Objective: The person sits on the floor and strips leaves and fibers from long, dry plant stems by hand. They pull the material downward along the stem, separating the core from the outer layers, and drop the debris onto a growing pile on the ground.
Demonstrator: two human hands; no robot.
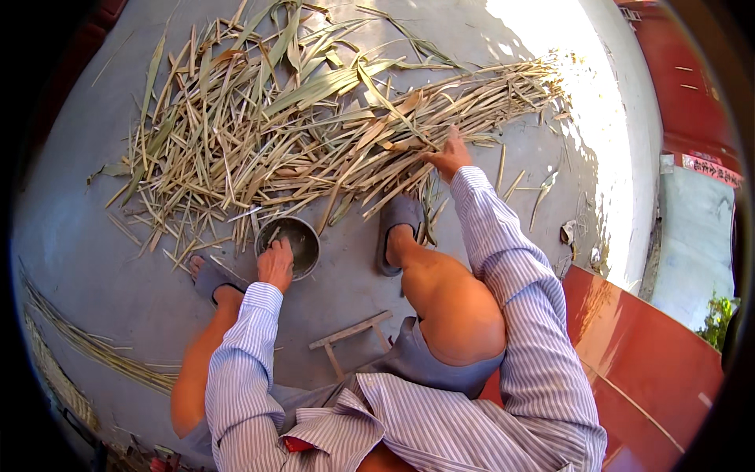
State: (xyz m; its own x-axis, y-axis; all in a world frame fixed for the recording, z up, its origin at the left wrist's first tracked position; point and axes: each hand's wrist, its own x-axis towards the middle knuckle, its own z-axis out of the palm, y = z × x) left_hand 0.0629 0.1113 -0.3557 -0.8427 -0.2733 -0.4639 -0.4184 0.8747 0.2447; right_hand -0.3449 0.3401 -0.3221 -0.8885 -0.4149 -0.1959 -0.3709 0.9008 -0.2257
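Observation:
A small round grey bowl stands on the floor between my feet, with dark, wet-looking contents. My left hand is at its left side, fingers bent closed over the opening. A short pale piece shows at the fingertips, too small to name. A big heap of dry cut stalks and leaves spreads across the floor in front of me. My right hand reaches to the near edge of a long bundle of stalks on the heap's right. Its fingers are apart, with the thumb out to the left, touching or just above the stalks.
Grey slippers are on my feet at the heap's edge. Under me is a low wooden stool. Longer thin stalks lie at the left. Red panels stand at the right, beyond a few loose stalks.

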